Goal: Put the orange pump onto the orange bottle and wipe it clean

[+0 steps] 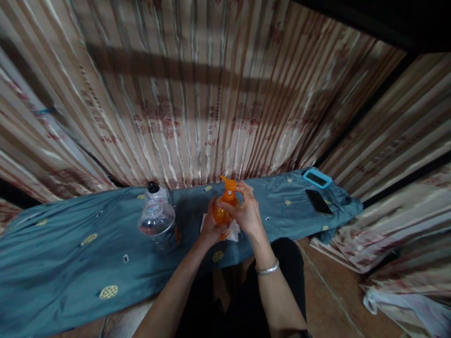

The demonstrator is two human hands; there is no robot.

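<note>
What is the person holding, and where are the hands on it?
An orange pump bottle: the left hand wraps its body, and the right hand grips up by the pump neck.

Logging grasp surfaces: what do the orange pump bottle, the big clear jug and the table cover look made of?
Orange pump bottle, held by left hand and right hand: likely glossy translucent plastic; light glows through it. Clear jug: likely thin clear plastic with highlights and a black cap. Table cover: matte teal woven cloth, judging by its wrinkles and yellow motifs.
</note>
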